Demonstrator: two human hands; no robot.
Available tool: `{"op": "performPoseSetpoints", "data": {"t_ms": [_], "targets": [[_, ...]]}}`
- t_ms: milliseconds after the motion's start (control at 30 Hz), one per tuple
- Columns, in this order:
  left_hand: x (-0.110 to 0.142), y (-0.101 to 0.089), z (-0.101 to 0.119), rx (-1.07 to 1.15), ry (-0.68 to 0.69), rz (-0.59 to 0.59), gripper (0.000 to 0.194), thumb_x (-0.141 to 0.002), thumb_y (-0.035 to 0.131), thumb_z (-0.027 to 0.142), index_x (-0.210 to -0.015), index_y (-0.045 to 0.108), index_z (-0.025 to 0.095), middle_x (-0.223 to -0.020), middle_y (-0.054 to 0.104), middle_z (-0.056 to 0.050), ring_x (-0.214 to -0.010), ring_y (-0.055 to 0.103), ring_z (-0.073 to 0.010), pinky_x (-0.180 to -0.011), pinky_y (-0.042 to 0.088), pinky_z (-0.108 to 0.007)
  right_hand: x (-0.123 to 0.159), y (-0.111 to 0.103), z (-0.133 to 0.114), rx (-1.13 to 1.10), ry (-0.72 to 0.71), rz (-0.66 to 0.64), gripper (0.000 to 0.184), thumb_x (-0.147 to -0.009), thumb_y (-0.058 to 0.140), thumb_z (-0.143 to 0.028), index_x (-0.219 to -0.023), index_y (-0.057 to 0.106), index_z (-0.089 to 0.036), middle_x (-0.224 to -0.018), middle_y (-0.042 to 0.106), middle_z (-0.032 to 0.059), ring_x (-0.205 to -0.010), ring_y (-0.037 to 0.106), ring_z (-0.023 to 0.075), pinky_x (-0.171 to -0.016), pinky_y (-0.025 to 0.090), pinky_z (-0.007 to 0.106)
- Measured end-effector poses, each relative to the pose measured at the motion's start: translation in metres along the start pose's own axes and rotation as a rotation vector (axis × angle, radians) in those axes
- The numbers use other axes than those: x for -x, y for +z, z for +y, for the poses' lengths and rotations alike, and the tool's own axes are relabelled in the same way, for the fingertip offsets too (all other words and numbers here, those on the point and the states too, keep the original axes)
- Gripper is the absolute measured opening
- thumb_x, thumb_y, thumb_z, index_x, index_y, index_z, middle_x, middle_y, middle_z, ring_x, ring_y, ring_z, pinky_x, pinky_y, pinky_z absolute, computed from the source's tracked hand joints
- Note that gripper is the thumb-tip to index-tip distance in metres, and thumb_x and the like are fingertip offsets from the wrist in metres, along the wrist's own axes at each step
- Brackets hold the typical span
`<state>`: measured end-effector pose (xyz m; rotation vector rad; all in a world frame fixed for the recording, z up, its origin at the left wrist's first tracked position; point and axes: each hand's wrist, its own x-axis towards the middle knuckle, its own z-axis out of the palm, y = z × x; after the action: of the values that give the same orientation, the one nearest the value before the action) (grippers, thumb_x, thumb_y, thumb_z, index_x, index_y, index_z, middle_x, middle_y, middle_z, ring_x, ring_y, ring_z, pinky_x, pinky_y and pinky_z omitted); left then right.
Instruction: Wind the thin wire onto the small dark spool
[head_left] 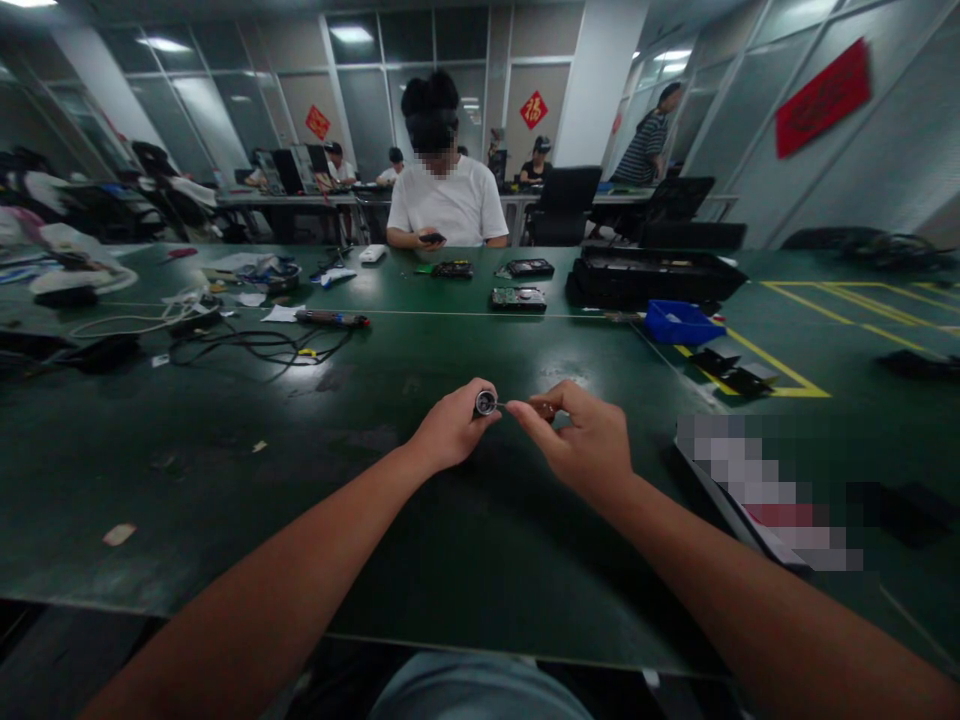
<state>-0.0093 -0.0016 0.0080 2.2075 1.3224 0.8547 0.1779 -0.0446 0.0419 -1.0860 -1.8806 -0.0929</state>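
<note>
Cylinder, metal-rimmed, in clamped fingers of left hand. Opposite, thin tool in pinched fingers of right hand, with tip just beside the cylinder's face.

A person's bare hands, uncovered wrists, bare forearms, muted blue-grey clothing rounding at bottom centre

Slim tool beside silver-rimmed cylinder
</note>
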Motion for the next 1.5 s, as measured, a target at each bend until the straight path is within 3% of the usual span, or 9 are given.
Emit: {"op": "performPoseSetpoints", "data": {"t_ms": [267, 433, 633, 767, 1000, 1067, 1167, 1500], "targets": [[0.0, 0.002, -0.002, 0.025, 0.003, 0.008, 0.015, -0.091, 0.057, 0.03, -0.104, 0.054, 0.023, -0.093, 0.064, -0.001, -0.083, 0.058, -0.0167, -0.069, 0.039, -0.028, -0.008, -0.008, -0.005, -0.104, -0.155, -0.176, 0.01, -0.092, 0.053, -0.023, -0.097, 0.061, -0.023, -0.086, 0.065, 0.006, -0.08, 0.06, 0.0213, -0.072, 0.047, 0.035], [0.0, 0.002, 0.0, 0.03, -0.022, 0.02, 0.016, -0.09, 0.058, 0.029, -0.104, 0.054, 0.022, -0.093, 0.065, -0.001, -0.081, 0.058, -0.0164, -0.069, 0.04, -0.028, -0.009, -0.012, -0.008, -0.087, -0.09, -0.252, 0.012, -0.094, 0.049, -0.025, -0.098, 0.061, -0.023, -0.085, 0.065, 0.0045, -0.078, 0.06, 0.0203, -0.07, 0.045, 0.034], [0.0, 0.003, 0.0, 0.043, 0.011, 0.033, 0.02, -0.089, 0.058, 0.029, -0.108, 0.054, 0.023, -0.093, 0.064, -0.001, -0.082, 0.057, -0.0165, -0.07, 0.04, -0.028, -0.003, -0.009, -0.008, -0.137, -0.075, -0.168, 0.022, -0.095, 0.049, -0.025, -0.113, 0.06, -0.023, -0.097, 0.07, 0.0069, -0.086, 0.066, 0.0217, -0.077, 0.049, 0.037], [0.001, 0.001, 0.002, 0.038, 0.01, 0.052, 0.017, -0.089, 0.058, 0.027, -0.105, 0.054, 0.022, -0.093, 0.064, -0.001, -0.081, 0.057, -0.0163, -0.069, 0.04, -0.028, -0.003, -0.003, -0.004, -0.325, 0.149, -0.078, 0.019, -0.096, 0.05, -0.032, -0.108, 0.061, -0.022, -0.093, 0.07, 0.0064, -0.083, 0.067, 0.0203, -0.075, 0.051, 0.036], [0.002, -0.003, 0.009, -0.001, 0.026, 0.025, 0.016, -0.089, 0.06, 0.027, -0.103, 0.054, 0.022, -0.096, 0.064, -0.001, -0.083, 0.058, -0.0171, -0.071, 0.041, -0.029, -0.015, 0.016, 0.026, -0.858, 0.638, 0.056, 0.03, -0.095, 0.049, -0.048, -0.085, 0.058, -0.021, -0.071, 0.06, 0.0005, -0.062, 0.06, 0.0148, -0.062, 0.054, 0.033], [0.001, -0.003, 0.009, 0.006, 0.012, 0.019, 0.015, -0.089, 0.059, 0.028, -0.102, 0.054, 0.022, -0.095, 0.064, -0.001, -0.083, 0.058, -0.0169, -0.07, 0.041, -0.029, -0.015, 0.016, 0.026, -0.824, 0.622, 0.109, 0.027, -0.095, 0.051, -0.045, -0.086, 0.059, -0.021, -0.073, 0.061, 0.0005, -0.062, 0.059, 0.0138, -0.061, 0.052, 0.031], [0.001, -0.001, 0.007, 0.034, 0.007, 0.026, 0.014, -0.09, 0.058, 0.027, -0.102, 0.054, 0.022, -0.094, 0.064, -0.001, -0.082, 0.058, -0.0165, -0.071, 0.041, -0.029, -0.012, 0.01, 0.017, -0.648, 0.486, 0.138, 0.023, -0.098, 0.048, -0.041, -0.092, 0.059, -0.022, -0.08, 0.064, 0.0015, -0.068, 0.061, 0.0143, -0.065, 0.051, 0.03], [0.001, -0.001, 0.006, 0.059, -0.002, 0.044, 0.016, -0.089, 0.058, 0.028, -0.104, 0.053, 0.022, -0.092, 0.063, -0.001, -0.081, 0.057, -0.016, -0.069, 0.04, -0.028, -0.003, 0.007, 0.005, -0.405, 0.282, 0.061, 0.019, -0.1, 0.045, -0.036, -0.103, 0.057, -0.023, -0.084, 0.068, 0.0021, -0.075, 0.066, 0.0163, -0.07, 0.052, 0.033]]}}
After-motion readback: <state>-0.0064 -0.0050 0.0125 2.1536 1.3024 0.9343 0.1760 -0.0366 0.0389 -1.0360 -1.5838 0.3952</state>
